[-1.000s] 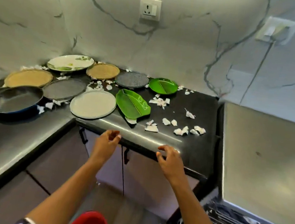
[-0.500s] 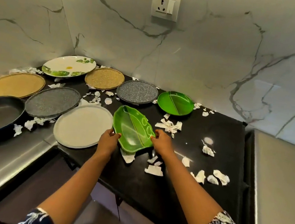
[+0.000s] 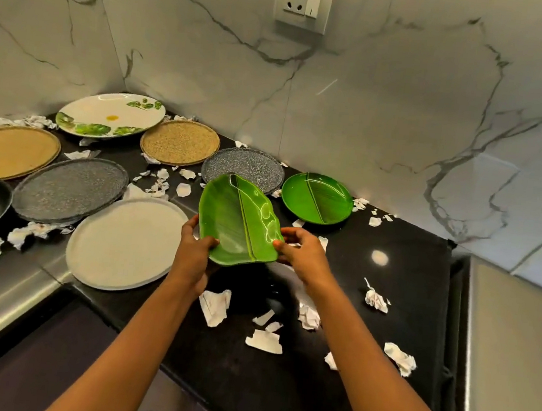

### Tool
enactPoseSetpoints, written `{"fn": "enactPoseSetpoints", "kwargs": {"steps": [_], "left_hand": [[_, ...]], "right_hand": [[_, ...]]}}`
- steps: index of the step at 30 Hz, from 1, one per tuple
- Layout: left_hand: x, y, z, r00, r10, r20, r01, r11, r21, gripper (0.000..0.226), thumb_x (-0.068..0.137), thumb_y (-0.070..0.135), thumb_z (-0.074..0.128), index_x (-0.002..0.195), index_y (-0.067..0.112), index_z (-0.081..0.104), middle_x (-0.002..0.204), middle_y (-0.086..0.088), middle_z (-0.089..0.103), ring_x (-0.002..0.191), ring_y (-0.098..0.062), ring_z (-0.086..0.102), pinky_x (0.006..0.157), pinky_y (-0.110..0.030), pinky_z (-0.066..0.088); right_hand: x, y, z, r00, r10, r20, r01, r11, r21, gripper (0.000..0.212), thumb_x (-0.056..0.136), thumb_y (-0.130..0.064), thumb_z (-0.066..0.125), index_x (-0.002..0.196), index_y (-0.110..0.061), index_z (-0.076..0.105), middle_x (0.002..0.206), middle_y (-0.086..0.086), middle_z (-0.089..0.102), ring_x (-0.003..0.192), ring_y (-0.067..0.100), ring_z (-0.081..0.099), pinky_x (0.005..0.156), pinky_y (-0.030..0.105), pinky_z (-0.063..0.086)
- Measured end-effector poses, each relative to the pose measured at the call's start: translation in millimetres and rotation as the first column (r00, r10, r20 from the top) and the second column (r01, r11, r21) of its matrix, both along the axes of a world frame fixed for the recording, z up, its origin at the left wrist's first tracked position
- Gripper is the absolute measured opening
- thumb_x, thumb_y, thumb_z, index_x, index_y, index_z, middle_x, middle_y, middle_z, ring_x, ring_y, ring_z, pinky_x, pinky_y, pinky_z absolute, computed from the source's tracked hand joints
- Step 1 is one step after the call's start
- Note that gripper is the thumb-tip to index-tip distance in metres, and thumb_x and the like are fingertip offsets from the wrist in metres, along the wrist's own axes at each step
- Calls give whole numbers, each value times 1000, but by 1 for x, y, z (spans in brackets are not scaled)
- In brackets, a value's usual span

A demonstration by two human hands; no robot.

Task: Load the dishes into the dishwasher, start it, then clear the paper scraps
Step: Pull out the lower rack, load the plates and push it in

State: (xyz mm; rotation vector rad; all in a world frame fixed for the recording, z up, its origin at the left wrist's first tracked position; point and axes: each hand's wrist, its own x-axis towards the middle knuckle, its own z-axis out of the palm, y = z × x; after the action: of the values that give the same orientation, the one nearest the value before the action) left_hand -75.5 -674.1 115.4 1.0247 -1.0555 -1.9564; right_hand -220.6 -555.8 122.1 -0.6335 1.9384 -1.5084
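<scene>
Both hands grip the green leaf-shaped plate (image 3: 240, 219) by its near edge, left hand (image 3: 194, 253) and right hand (image 3: 304, 255), tilted above the black counter (image 3: 398, 287); paper scraps (image 3: 215, 306) lie below.

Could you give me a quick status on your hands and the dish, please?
Left hand and right hand both gripping the leaf-shaped green plate, tilted off the counter. Other plates not yet loaded. Paper scraps scattered underneath, nothing blocking.
</scene>
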Motion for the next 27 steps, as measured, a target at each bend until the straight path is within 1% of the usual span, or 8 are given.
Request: {"fn": "enactPoseSetpoints", "kwargs": {"steps": [2, 5, 9, 13, 18, 21, 25, 27], "left_hand": [[-7, -2, 6, 999, 16, -36, -14, 999, 41, 57, 88, -10, 39, 138, 20, 35, 122, -14, 50, 89, -24, 56, 69, -39, 51], [-13, -9, 14, 997, 34, -64, -30, 997, 75, 59, 88, -9, 40, 139, 20, 35, 126, -13, 49, 92, -25, 56, 57, -38, 54], [-24, -14, 26, 989, 57, -136, -46, 996, 80, 59, 89, -9, 41, 142, 17, 34, 124, -12, 50, 88, -22, 57, 45, -28, 54], [-31, -15, 25, 984, 52, -170, -34, 994, 106, 56, 92, -4, 44, 141, 21, 37, 112, -5, 58, 87, -21, 60, 46, -29, 54], [-35, -18, 15, 982, 51, -182, -24, 989, 146, 54, 93, -1, 45, 139, 26, 43, 114, -5, 60, 90, -23, 62, 48, -33, 56], [-36, -19, 13, 978, 64, -200, -32, 987, 158, 55, 93, -1, 45, 140, 28, 43, 120, -6, 58, 92, -24, 61, 49, -35, 56], [-39, -19, 15, 978, 89, -189, -56, 984, 172, 53, 93, 0, 46, 139, 26, 44, 121, -7, 57, 90, -23, 61, 48, -33, 55], [-40, -19, 18, 976, 99, -196, -63, 982, 180, 51, 93, 1, 46, 138, 26, 45, 114, -5, 59, 87, -22, 61, 47, -32, 55]], "right_hand": [[-19, 0, 7, 998, -27, -54, 28, 1000, 14, 25, 86, -9, 65, 110, -7, 61, 102, 10, 64, 84, 17, 59, 74, 31, 53], [-67, 1, 8, 964, -217, -152, 230, 970, 79, 30, 85, -14, 66, 114, -7, 62, 115, 12, 64, 99, 22, 61, 91, 38, 50], [-122, -1, 4, 915, -273, -297, 372, 854, 364, 47, 85, -20, 62, 128, -4, 49, 131, 20, 49, 116, 35, 52, 96, 37, 42], [-160, -23, -14, 927, -294, -234, 375, 771, 515, 47, 82, -18, 61, 125, -2, 50, 128, 19, 53, 111, 37, 57, 92, 43, 50], [-186, -43, -41, 905, -403, -139, 416, 765, 491, 27, 85, -5, 60, 112, -1, 62, 110, 17, 65, 84, 35, 68, 67, 45, 59], [-187, -42, -44, 886, -452, -98, 445, 775, 449, 29, 84, -1, 59, 113, -3, 61, 112, 17, 64, 72, 33, 67, 55, 43, 59], [-178, -41, -30, 844, -533, 59, 489, 810, 323, 47, 87, -4, 52, 132, -4, 41, 130, 19, 50, 107, 39, 57, 73, 51, 57], [-174, -43, -27, 789, -562, 247, 530, 827, 188, 51, 91, -4, 46, 139, -6, 30, 133, 17, 44, 114, 37, 52, 79, 52, 54]]}}
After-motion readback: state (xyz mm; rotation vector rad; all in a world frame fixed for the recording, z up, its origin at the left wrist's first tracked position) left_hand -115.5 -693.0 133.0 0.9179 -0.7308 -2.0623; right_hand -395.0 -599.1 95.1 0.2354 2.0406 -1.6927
